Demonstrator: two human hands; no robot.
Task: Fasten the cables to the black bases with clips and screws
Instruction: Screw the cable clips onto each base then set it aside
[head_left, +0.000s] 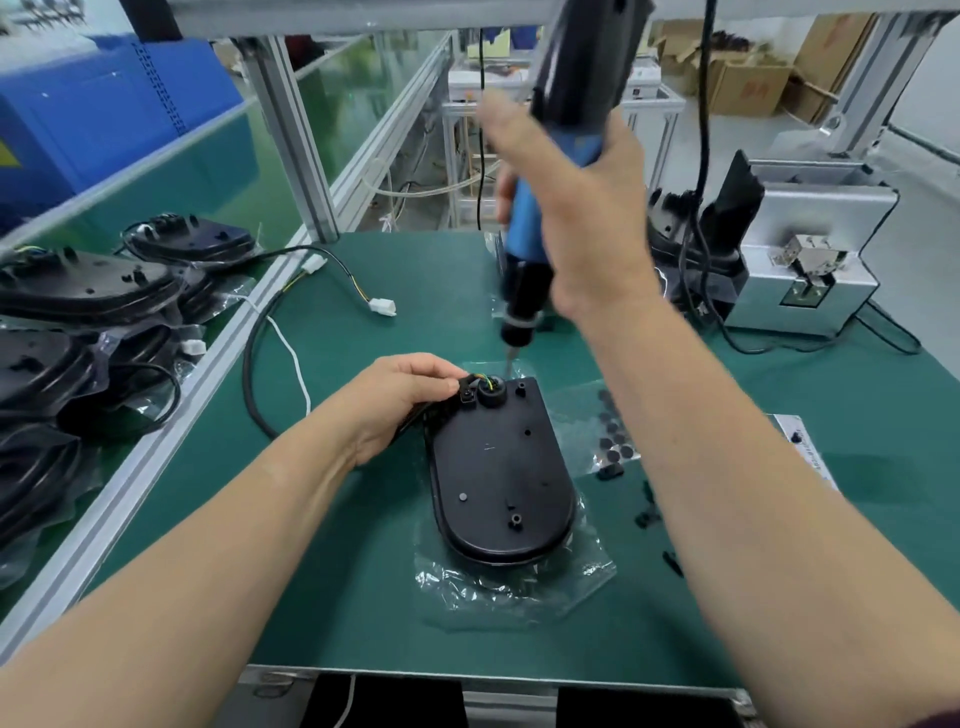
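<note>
Flat oval black plastic base (498, 478) lies mid-bench, bosses and holes facing up. It rests on a crumpled clear plastic bag (519, 587) on the green bench mat (337, 545).

Left hand (400, 402) is at the base's far left corner — fingers curled, pinching the thick black cable (250, 364) and a small black clip (466, 396) against the edge. Coloured wires (488, 385) enter the round black grommet (492, 397) right beside the clip. The cable loops off left across the mat and ends in white plug connectors (383, 306).

Right hand (576, 208) is raised, wrapped tight round the blue-and-black electric screwdriver (524, 234), tool near upright. Bit tip (511, 358) sits just past the base's far edge, near the grommet — whether it touches a screw I cannot tell, it is blurred.

Right of the base are small round black pads (613, 431) on a clear sheet and a few loose small black parts (647, 514) on the mat. Silver screw feeder box (810, 291) stands at far right. On the left shelf is a stack of more black bases in bags (78, 296), cables attached.
</note>
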